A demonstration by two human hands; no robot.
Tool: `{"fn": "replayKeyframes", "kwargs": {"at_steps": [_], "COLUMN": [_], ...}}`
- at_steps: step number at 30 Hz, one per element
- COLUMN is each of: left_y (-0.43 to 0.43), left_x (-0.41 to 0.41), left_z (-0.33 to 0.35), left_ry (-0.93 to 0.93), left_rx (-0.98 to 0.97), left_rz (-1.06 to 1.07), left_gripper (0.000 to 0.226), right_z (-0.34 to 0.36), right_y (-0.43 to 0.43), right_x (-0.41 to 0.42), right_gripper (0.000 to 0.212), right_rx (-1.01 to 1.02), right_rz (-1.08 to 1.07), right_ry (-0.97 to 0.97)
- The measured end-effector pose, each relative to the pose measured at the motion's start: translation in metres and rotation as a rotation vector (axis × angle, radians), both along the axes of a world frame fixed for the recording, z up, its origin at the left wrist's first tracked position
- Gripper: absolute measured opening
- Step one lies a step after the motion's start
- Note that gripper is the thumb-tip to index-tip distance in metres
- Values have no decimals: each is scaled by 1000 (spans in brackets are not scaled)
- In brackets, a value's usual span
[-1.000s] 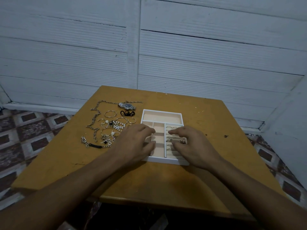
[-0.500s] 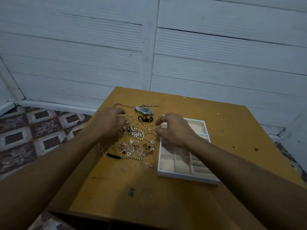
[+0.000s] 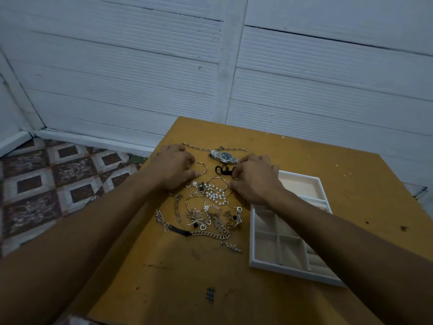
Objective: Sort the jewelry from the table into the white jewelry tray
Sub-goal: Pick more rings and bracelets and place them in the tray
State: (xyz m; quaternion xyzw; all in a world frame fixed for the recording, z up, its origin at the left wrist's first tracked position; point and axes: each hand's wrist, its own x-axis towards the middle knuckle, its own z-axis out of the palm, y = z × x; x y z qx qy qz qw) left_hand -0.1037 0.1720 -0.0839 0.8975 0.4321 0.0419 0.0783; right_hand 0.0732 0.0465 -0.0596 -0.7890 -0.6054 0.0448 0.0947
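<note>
Jewelry lies in a heap on the yellow table [image 3: 178,277]: a silver watch [image 3: 223,156], a thin chain [image 3: 201,148], a black piece [image 3: 221,170], a pearl bracelet [image 3: 215,194], gold bangles and a link bracelet [image 3: 182,231]. My left hand [image 3: 172,168] is at the heap's far left, with its thumb and fingers curled on a gold bangle [image 3: 202,167]. My right hand [image 3: 254,180] reaches in from the right and its fingertips pinch a small gold hoop [image 3: 235,178] beside the black piece. The white jewelry tray [image 3: 293,272] stands to the right, partly hidden under my right forearm.
The table's left edge drops to a patterned tile floor [image 3: 58,174]. A white panelled wall [image 3: 234,78] stands right behind the table. Bare tabletop lies in front of the heap and the tray.
Both hands left the tray and moved left and forward onto the jewelry heap. The view swung left, so the tray now sits at the right.
</note>
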Motion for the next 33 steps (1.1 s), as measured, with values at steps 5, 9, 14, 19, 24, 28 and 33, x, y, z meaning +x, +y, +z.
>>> {"fn": "replayKeyframes", "kwargs": {"at_steps": [5, 9, 14, 19, 24, 28, 33], "left_y": [9, 11, 13, 16, 15, 16, 11], "left_x": [9, 16, 20, 24, 29, 27, 26], "left_z": [11, 20, 20, 17, 21, 23, 22], "left_ry": [26, -3, -12, 48, 36, -9, -107], "left_rx": [-72, -158, -146, -105, -215, -290, -243], "left_rz": [-14, -35, -21, -13, 6, 42, 51], "left_gripper": [49, 20, 27, 51, 47, 46, 47], "right_z": [1, 0, -1, -3, -5, -6, -6], "right_y": [-1, -4, -5, -5, -4, -4, -5], "right_x": [-1, -1, 0, 3, 4, 4, 3], "right_gripper": [26, 19, 18, 18, 18, 16, 18], "right_rx": [35, 69, 91, 102, 120, 131, 137], "right_rz": [-20, 0, 34, 48, 64, 72, 80], "right_ry": [34, 77, 75, 46, 41, 44, 36]}}
